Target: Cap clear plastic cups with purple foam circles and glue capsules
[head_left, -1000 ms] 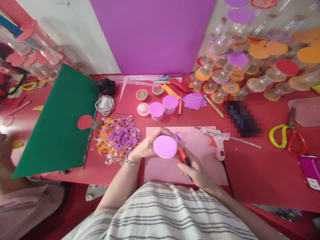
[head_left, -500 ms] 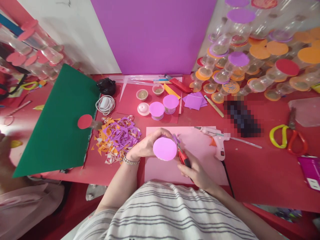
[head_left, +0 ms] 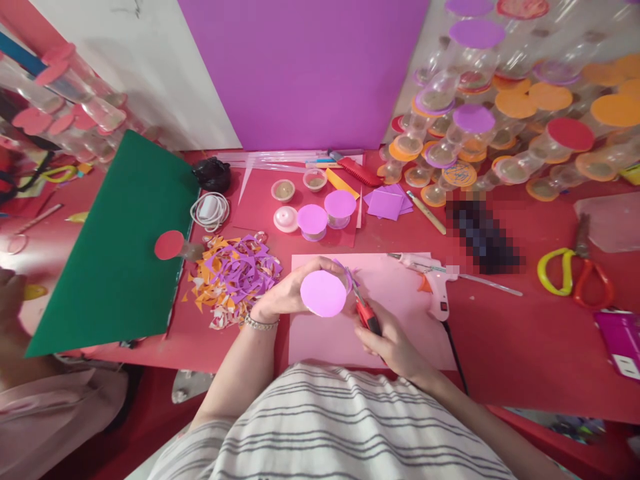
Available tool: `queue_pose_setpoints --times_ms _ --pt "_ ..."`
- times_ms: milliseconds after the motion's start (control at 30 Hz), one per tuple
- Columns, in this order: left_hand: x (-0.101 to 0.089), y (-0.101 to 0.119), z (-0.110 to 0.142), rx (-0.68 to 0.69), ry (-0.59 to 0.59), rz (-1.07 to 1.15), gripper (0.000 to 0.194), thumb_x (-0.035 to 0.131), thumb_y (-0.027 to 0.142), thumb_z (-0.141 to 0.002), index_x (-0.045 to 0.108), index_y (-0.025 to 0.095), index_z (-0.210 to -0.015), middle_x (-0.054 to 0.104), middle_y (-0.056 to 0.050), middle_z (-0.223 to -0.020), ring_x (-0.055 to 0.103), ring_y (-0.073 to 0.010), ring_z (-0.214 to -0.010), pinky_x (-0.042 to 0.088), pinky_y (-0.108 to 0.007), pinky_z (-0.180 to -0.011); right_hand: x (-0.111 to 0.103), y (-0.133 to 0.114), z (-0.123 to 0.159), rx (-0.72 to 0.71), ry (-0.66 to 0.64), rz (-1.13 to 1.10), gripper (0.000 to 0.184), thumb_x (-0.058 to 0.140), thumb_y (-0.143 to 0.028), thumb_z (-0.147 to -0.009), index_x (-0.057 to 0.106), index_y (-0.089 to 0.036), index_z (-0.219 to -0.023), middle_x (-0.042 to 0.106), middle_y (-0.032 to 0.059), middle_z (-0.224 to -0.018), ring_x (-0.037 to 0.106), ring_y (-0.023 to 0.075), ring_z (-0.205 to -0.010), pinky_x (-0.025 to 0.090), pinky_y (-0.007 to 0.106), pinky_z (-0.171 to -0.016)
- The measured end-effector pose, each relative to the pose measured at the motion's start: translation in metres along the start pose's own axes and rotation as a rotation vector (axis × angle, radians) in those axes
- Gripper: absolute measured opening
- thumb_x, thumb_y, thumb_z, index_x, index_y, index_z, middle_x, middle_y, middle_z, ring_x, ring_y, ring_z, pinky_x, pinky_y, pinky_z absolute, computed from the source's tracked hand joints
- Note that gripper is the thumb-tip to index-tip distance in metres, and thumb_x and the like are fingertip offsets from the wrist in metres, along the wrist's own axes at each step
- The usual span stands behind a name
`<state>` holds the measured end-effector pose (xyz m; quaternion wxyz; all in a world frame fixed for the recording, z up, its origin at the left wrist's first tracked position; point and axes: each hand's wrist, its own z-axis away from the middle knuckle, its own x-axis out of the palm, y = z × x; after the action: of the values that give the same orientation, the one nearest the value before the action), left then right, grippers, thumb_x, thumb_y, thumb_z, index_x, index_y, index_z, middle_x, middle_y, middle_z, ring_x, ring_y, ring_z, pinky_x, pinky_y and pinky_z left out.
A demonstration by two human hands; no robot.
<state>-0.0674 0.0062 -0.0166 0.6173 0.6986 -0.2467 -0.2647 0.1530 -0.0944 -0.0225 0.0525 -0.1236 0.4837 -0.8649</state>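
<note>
My left hand (head_left: 289, 288) is closed around a piece topped by a round purple disc (head_left: 323, 293). The disc faces up at me, and most of what lies under it is hidden. In my right hand (head_left: 393, 340) are scissors (head_left: 367, 313) with red and black handles. Their blades point away from me, close to the disc's right side. A thin purple offcut (head_left: 345, 270) curls by the blade tips. Both hands are over a pink sheet (head_left: 320, 343). Beyond them stand two similar purple-topped pieces (head_left: 313, 219), beside a pale pink domed cap (head_left: 286, 218).
Purple and orange scraps (head_left: 240, 270) are heaped left of my hand. A glue gun (head_left: 435, 283) lies at right, with larger scissors (head_left: 575, 273) farther over. A green board (head_left: 110, 247) leans at left, near another person's arm (head_left: 15, 327). Clear bottle-like pieces with coloured discs (head_left: 473, 120) crowd the back right.
My left hand has tilted the disc and shifted it slightly left, away from the scissors. More of the purple offcut shows beside the blades. My right hand stays almost in place.
</note>
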Motion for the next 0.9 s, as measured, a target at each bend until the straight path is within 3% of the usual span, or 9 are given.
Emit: queue_pose_setpoints --times_ms 200,500,900 --pt "0.0049 -0.0119 0.0023 -0.010 0.088 0.016 0.074 0.085 0.053 -0.069 0.050 0.024 -0.128 0.060 -0.014 -0.131 0.062 -0.0323 -0.123 0.049 -0.047 -0.105 0.0014 -0.0008 -0.0011 -0.004 0.009 0.002 0.025 0.065 -0.039 -0.077 0.053 -0.024 -0.093 0.046 -0.0070 -0.070 0.040 0.0088 -0.050 0.033 0.025 -0.046" --pt "0.0026 -0.0080 0.0007 -0.016 0.035 0.022 0.064 0.087 0.049 -0.068 0.052 0.022 -0.115 0.063 -0.014 -0.121 0.065 -0.0294 -0.111 0.053 -0.041 -0.093 0.0017 -0.0016 0.0004 -0.004 -0.017 -0.016 0.023 0.064 -0.037 -0.077 0.051 -0.024 -0.092 0.047 -0.0063 -0.074 0.040 0.0096 -0.054 0.033 0.026 -0.050" --pt "0.0015 -0.0044 0.0011 -0.005 0.046 0.123 0.066 0.085 0.057 -0.068 0.055 0.020 -0.113 0.064 -0.014 -0.119 0.064 -0.0299 -0.112 0.050 -0.042 -0.097 0.0015 -0.0011 0.0006 -0.005 -0.044 -0.021 0.024 0.066 -0.037 -0.078 0.054 -0.023 -0.093 0.045 -0.0060 -0.074 0.038 0.0085 -0.054 0.034 0.024 -0.047"
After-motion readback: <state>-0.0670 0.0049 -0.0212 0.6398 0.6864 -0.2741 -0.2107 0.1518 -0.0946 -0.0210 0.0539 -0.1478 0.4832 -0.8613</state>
